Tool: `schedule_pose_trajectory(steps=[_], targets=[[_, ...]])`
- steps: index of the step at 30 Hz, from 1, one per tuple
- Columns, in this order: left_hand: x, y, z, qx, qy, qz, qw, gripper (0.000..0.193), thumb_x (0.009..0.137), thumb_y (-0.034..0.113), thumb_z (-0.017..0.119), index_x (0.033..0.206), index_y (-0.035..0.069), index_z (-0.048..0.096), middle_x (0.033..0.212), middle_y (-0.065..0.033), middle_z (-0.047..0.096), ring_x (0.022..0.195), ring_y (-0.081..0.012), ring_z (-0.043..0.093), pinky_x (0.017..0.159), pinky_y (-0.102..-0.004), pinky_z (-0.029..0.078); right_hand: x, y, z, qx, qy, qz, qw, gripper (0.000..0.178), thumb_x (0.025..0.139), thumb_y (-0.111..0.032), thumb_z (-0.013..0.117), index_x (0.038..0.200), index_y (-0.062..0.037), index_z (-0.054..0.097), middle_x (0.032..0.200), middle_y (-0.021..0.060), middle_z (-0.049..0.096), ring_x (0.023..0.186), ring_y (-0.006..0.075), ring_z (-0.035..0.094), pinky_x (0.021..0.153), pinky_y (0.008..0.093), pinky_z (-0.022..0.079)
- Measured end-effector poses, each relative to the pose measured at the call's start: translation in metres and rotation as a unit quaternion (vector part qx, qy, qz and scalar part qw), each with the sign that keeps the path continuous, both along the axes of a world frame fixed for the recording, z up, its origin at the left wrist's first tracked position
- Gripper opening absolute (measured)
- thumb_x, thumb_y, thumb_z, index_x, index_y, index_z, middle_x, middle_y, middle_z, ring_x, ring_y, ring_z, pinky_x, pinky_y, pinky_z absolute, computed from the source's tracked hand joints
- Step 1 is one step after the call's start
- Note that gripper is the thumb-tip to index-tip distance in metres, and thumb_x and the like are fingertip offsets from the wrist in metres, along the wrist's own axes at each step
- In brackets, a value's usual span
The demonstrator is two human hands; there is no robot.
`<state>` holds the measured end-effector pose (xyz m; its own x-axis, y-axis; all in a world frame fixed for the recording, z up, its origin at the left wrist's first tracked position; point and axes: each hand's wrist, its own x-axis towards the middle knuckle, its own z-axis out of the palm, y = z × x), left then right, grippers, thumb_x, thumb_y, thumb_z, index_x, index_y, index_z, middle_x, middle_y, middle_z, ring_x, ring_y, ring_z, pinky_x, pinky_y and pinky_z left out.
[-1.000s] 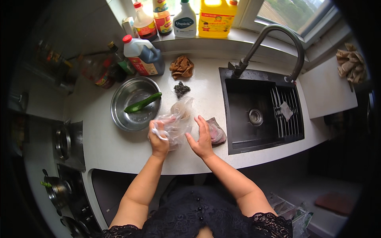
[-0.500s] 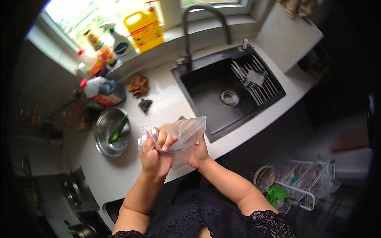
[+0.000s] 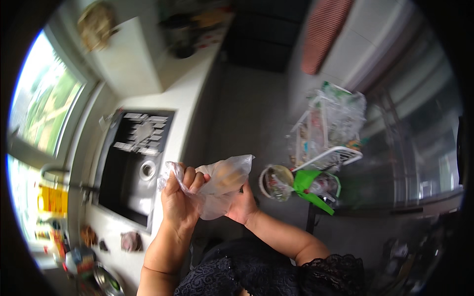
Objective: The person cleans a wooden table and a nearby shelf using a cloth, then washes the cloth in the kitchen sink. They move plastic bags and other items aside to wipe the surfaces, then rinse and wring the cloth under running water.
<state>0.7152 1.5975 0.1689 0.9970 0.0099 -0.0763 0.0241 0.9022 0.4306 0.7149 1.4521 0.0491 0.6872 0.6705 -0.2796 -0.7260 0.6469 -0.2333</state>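
Note:
A clear plastic bag (image 3: 217, 192) is between my two hands, with something pale brownish showing dimly through its film. My left hand (image 3: 180, 197) is closed in a fist around the bunched neck of the bag. From the right side, my right hand (image 3: 242, 206) cups the bag's body; its fingers are mostly hidden behind the film. The bag is held in the air over the floor, beside the counter edge.
On the left is a white counter (image 3: 173, 101) with a black sink (image 3: 126, 182). A reddish-brown lump (image 3: 131, 241) and a metal bowl (image 3: 107, 281) are on it. Ahead on the right stand a white rack (image 3: 328, 157) full of plastic bags, a round bin (image 3: 277, 182) and a green bag (image 3: 313, 190).
My view has swung to the right, from the counter toward the floor and the rack. The bag has come along in both hands, off the counter's front edge.

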Motion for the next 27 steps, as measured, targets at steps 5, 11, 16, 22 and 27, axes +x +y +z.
schedule_pose_trajectory(steps=[5,11,16,22,27], targets=[[0.116,-0.162,-0.012,-0.013,0.042,-0.144,0.989,0.027,0.099,0.029,0.036,0.08,0.012,0.044,0.063,0.0001,0.035,0.059,-0.014,0.036,0.088,-0.0355,0.037,0.065,-0.157,0.001,0.028,-0.042,-0.2,0.978,0.093,0.076,-0.082,0.026,0.144,-0.0194,0.024,0.148,0.0094,0.027,0.135,0.031,0.028,0.104,0.0574,0.027],[0.208,-0.312,0.0,0.025,0.07,-0.27,0.96,0.031,0.101,0.029,0.032,0.077,0.012,0.04,0.064,-0.0002,0.038,0.06,-0.0139,0.038,0.094,-0.0362,0.039,0.107,-0.297,-0.006,-0.033,-0.029,-0.376,0.926,0.089,0.078,-0.08,0.026,0.145,-0.0208,0.022,0.148,0.0095,0.027,0.136,0.0335,0.025,0.105,0.0612,0.022],[0.269,-0.405,0.007,0.094,0.046,-0.322,0.941,0.03,0.102,0.028,0.028,0.081,0.009,0.04,0.064,-0.0034,0.039,0.06,-0.018,0.039,0.092,-0.0407,0.041,0.14,-0.366,0.01,-0.119,0.049,-0.437,0.89,0.087,0.079,-0.078,0.029,0.142,-0.0183,0.031,0.145,0.01,0.033,0.134,0.0363,0.028,0.104,0.0646,0.019],[0.364,-0.494,-0.003,0.093,0.053,-0.338,0.935,0.036,0.102,0.029,0.029,0.082,0.002,0.044,0.066,-0.009,0.046,0.064,-0.0226,0.046,0.075,-0.0408,0.047,0.219,-0.432,0.006,-0.221,0.067,-0.45,0.863,0.087,0.078,-0.078,0.035,0.141,-0.018,0.033,0.141,0.0083,0.04,0.131,0.0355,0.033,0.102,0.0652,0.017],[0.44,-0.547,-0.01,0.092,0.048,-0.38,0.919,0.035,0.101,0.03,0.03,0.082,0.003,0.043,0.066,-0.0088,0.045,0.063,-0.0216,0.044,0.072,-0.04,0.046,0.3,-0.481,0.005,-0.29,0.094,-0.455,0.837,0.084,0.08,-0.076,0.035,0.142,-0.0191,0.028,0.142,0.0079,0.038,0.13,0.0322,0.036,0.1,0.0642,0.023]])
